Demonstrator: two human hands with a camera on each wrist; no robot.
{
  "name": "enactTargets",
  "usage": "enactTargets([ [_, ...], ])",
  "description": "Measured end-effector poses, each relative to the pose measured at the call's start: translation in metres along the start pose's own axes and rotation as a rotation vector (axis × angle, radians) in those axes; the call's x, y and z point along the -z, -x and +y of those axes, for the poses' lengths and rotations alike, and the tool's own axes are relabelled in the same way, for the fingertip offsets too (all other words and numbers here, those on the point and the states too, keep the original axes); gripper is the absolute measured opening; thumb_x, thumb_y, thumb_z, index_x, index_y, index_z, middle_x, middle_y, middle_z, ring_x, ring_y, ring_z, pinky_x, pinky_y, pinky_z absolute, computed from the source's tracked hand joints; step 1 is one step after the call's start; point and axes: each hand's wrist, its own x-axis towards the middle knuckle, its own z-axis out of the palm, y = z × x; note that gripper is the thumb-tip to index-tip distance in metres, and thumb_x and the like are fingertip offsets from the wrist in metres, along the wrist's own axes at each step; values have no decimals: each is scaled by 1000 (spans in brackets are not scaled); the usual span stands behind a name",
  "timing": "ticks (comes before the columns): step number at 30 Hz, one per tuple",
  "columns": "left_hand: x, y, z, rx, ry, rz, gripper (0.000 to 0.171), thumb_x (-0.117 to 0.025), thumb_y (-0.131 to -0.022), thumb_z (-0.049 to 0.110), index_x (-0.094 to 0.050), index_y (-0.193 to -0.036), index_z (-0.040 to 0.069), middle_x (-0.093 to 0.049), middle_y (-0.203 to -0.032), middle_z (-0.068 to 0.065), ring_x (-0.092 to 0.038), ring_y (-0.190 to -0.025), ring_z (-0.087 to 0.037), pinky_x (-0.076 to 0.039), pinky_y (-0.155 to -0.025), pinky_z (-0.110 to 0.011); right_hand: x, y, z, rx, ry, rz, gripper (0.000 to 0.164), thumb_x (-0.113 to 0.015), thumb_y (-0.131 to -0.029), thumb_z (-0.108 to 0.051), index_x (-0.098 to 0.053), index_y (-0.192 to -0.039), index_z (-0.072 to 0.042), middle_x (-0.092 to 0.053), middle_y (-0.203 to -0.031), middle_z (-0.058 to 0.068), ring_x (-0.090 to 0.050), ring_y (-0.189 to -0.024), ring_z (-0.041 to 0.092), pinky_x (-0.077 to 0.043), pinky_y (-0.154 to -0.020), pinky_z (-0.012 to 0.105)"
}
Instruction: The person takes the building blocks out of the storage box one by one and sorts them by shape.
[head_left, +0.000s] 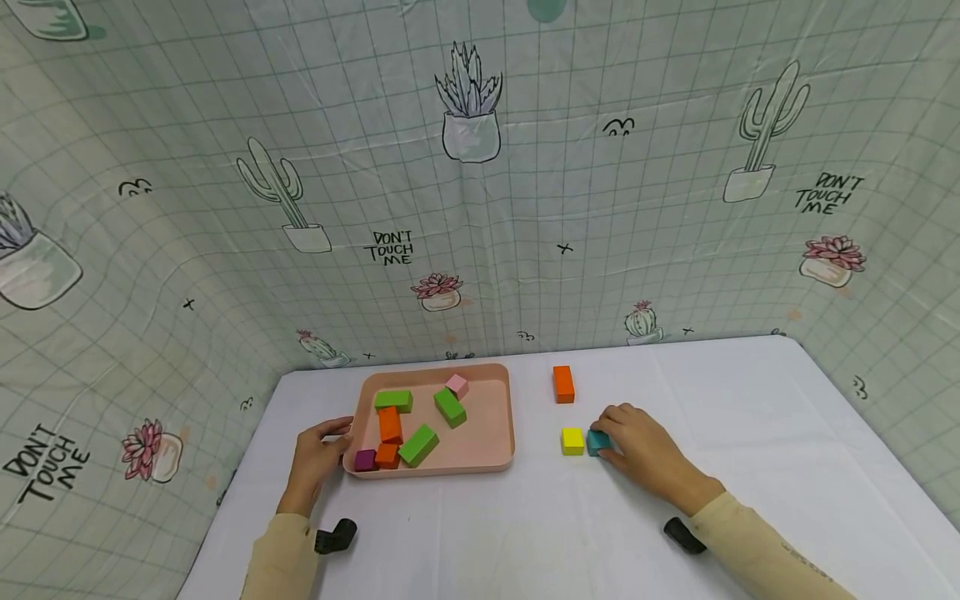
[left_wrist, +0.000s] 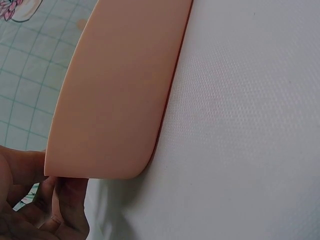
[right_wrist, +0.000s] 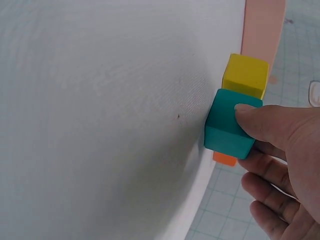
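At the left end of a pink tray (head_left: 483, 433), my left hand (head_left: 317, 460) grips the rim; in the left wrist view its fingers are at the corner of the tray wall (left_wrist: 115, 95). My right hand (head_left: 648, 454) pinches a teal cube (right_wrist: 232, 122) between thumb and fingers, on or just above the white table. A yellow cube (head_left: 572, 442) sits close beside the teal one, to its left. Farther back lies an orange block (head_left: 564, 384), largely hidden behind the teal cube in the right wrist view.
Inside the tray are several green blocks (head_left: 418, 446), orange blocks (head_left: 390, 425), a purple cube (head_left: 364, 460) and a pink cube (head_left: 457, 385). Black wrist devices (head_left: 336, 536) show at both sleeves. A patterned cloth (head_left: 525, 208) rises behind the white table (head_left: 480, 533).
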Motion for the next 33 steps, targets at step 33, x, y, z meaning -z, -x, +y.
enactTargets([
  [33, -1, -1, 0, 25, -27, -1, 36, -58, -103, 0, -63, -137, -11, -59, -132, -32, -63, -93, -26, -48, -69, -15, 11, 0, -3, -3, -10, 29, 41, -94, -78, -12, -76, -113, 0, -71, -108, 10, -65, -103, 29, -56, -93, 47],
])
